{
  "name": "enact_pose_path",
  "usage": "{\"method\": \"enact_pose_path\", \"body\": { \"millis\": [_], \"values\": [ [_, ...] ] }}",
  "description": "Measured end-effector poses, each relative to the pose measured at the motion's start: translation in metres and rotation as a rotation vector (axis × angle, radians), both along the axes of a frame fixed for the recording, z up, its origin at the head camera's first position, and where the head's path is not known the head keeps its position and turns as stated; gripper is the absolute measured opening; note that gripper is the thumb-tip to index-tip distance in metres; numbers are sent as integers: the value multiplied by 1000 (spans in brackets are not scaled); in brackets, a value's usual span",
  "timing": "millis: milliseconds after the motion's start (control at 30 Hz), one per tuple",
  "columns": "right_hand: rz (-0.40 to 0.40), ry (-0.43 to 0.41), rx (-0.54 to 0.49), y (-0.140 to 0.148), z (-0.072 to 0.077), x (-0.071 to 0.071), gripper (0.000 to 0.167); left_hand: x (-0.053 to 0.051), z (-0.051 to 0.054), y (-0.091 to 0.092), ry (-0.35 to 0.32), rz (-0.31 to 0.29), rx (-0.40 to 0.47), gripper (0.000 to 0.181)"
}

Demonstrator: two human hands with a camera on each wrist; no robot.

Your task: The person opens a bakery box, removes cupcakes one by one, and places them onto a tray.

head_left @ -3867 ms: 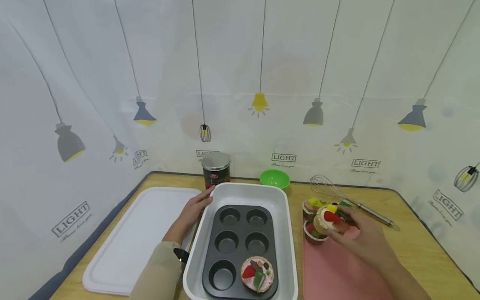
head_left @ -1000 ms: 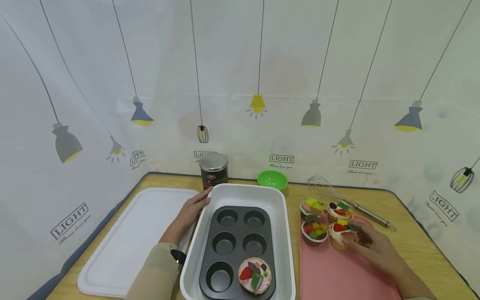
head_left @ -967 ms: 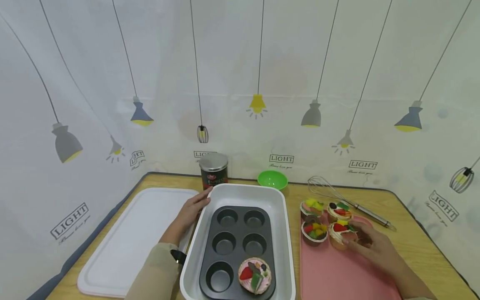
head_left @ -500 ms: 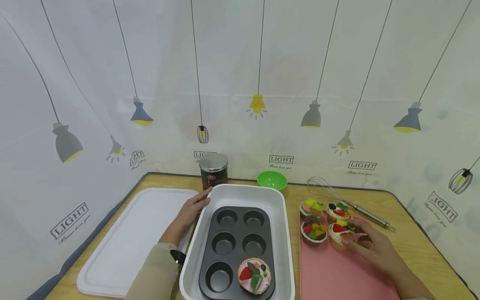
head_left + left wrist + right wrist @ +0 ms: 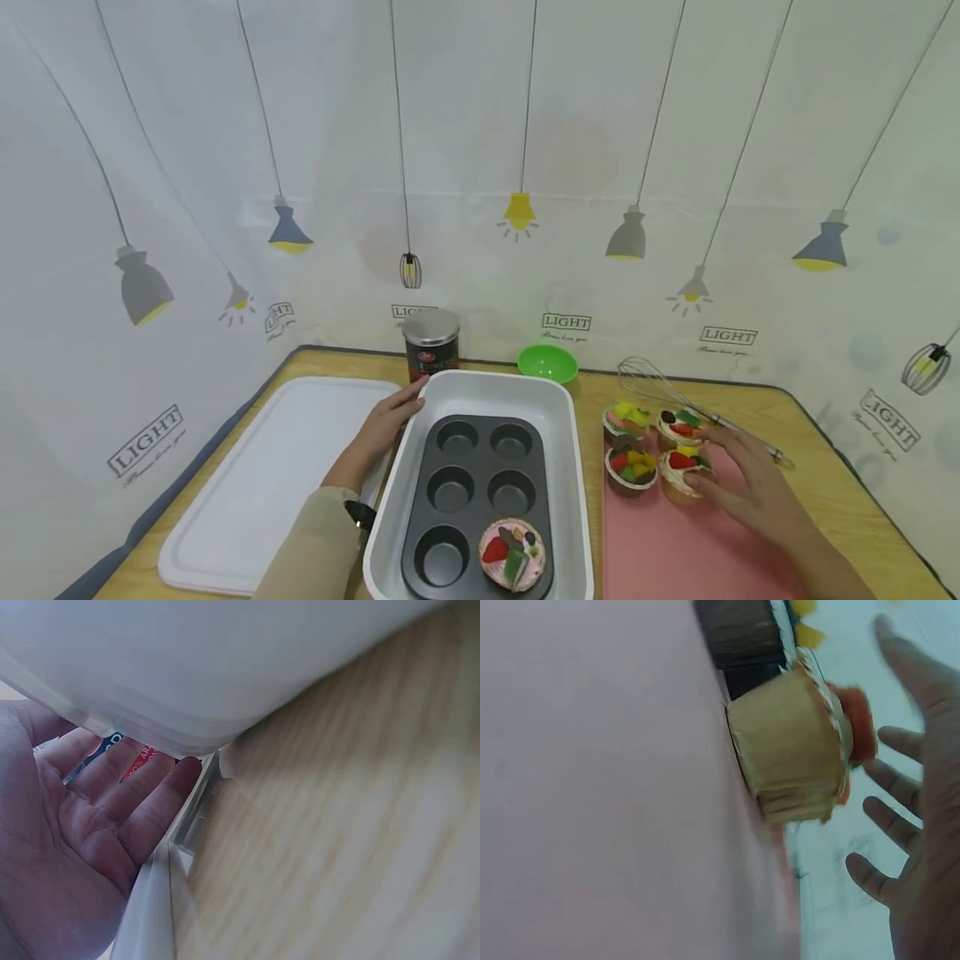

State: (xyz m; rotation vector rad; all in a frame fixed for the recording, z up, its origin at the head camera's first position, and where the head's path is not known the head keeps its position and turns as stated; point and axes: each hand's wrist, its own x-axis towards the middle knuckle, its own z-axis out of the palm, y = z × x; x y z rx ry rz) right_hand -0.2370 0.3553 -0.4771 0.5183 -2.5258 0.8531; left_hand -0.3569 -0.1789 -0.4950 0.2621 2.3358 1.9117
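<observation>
My left hand (image 5: 386, 427) rests against the left wall of a white rectangular tray (image 5: 564, 408), fingers extended along its outside; the left wrist view shows the palm and fingers (image 5: 161, 806) beside the tray's underside. In that tray sits a dark muffin tin (image 5: 482, 467), with a pink-iced cupcake (image 5: 512, 556) in its near right cup. My right hand (image 5: 750, 487) hovers with spread fingers just right of a cream-topped cupcake (image 5: 681, 479) on a pink board (image 5: 690, 550). The right wrist view shows this cupcake (image 5: 787, 742) standing apart from the fingers.
Other fruit-topped cupcakes (image 5: 631, 468) crowd the same corner of the pink board. A whisk (image 5: 705, 412) lies behind them. A green bowl (image 5: 548, 364) and an espresso tin (image 5: 432, 346) stand at the back. A white cutting board (image 5: 277, 475) lies at the left.
My right hand has set the cream-topped cupcake on the pink board among the others and let go, its fingers spreading and drawing back slightly. My left hand stays at the tray.
</observation>
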Motion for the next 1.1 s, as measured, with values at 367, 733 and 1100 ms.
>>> {"method": "enact_pose_path", "body": {
  "millis": [367,733,1100],
  "values": [
    [450,-126,25,-99,42,15,67,5,0,0,28,-27,-29,55],
    [696,-473,162,-179,41,45,65,4,1,-1,1,-70,-9,57],
    [625,-330,260,-200,30,47,73,0,0,-4,8,-93,-11,58]
  ]
}}
